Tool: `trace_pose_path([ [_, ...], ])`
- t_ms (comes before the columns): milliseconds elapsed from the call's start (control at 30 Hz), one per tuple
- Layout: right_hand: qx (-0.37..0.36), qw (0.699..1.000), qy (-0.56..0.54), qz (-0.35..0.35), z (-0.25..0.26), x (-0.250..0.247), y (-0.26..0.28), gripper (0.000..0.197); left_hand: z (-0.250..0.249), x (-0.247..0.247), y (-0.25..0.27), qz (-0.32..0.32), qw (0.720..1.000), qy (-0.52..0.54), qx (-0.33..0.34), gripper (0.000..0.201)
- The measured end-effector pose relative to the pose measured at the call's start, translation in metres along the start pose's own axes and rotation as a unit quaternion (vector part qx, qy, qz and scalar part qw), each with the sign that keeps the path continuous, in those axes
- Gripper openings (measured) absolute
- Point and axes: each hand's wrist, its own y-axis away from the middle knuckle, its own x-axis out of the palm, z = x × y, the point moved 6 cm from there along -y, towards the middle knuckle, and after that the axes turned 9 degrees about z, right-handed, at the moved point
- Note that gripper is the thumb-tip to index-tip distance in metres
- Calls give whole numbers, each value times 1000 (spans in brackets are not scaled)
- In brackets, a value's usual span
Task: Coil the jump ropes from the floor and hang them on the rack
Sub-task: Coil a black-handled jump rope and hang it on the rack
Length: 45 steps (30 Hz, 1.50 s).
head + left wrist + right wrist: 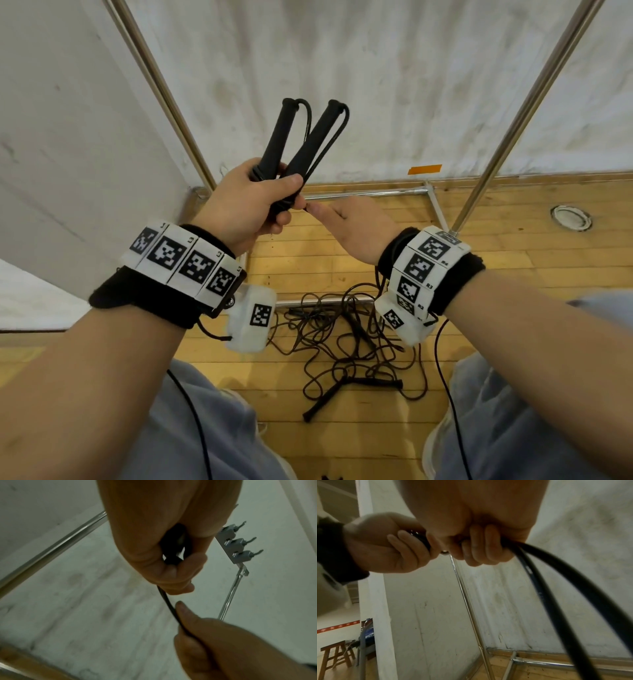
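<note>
The step in hand looks like the start of coiling one rope: both handles point(301, 144) are gathered together, and the cord point(169, 605) has yet to be wound. The left hand point(253, 202) is closed round the lower ends of the two handles, which splay upward in a V in front of the far wall. The right hand point(356, 226), just right of the left and close to it, has its fingers curled round the cord, with the thumb lying along it; in the right wrist view two strands trail out of that hand toward the floor.

The next move, as I judge it, calls for the right hand to draw cord up and lay even loops against the handles, while the left keeps its grip so that they do not slip apart. The held cord runs down toward a tangle point(346, 342) of more ropes lying on the wooden floor point(513, 274) near the person's feet, so a snag there is likely.

The hooks point(238, 545) of the rack point(534, 92) show in the left wrist view, right of the hands, with nothing seen on them.
</note>
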Motion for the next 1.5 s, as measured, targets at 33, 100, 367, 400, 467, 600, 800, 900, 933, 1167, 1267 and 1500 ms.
trace_pose_path([
  [33, -7, 1000, -2, -1, 2, 0, 0, 55, 1, -3, -1, -18, 999, -32, 1, 17],
  [100, -14, 1000, -3, 3, 5, 2, 1, 54, 1, -7, -2, -43, 994, -98, 6, 18],
  [367, -14, 1000, -3, 22, 6, -11, 4, 52, 4, -14, -2, -31, 977, -209, 10, 24],
  [400, -15, 999, -6, 28, 8, -9, 4, 52, 5, -14, -2, -42, 974, -223, 17, 24],
  [467, -20, 999, -18, 39, 13, -4, 5, 51, 6, -14, -4, -67, 967, -244, 25, 23],
  [600, -27, 998, -14, 47, 20, -2, 4, 49, 12, -13, -9, -77, 962, -260, 20, 22],
  [800, -3, 995, -78, 57, 5, -5, 7, 40, 29, 2, -14, 6, 906, -424, -14, 25],
  [900, 13, 988, -139, 68, 2, 4, 9, 40, 35, 12, -14, 12, 874, -486, -14, 32],
  [933, 15, 985, -157, 64, 2, 5, 10, 40, 35, 13, -15, 1, 870, -494, -8, 35],
  [1167, -16, 987, -151, 57, 13, 8, 13, 40, 32, 18, -17, -84, 828, -554, 41, 26],
  [1267, -17, 987, -151, 57, 15, 12, 13, 41, 28, 15, -18, -100, 827, -551, 56, 25],
  [1500, -30, 995, -94, 30, 17, 9, 11, 40, 20, -2, -22, -161, 815, -553, 62, 31],
])
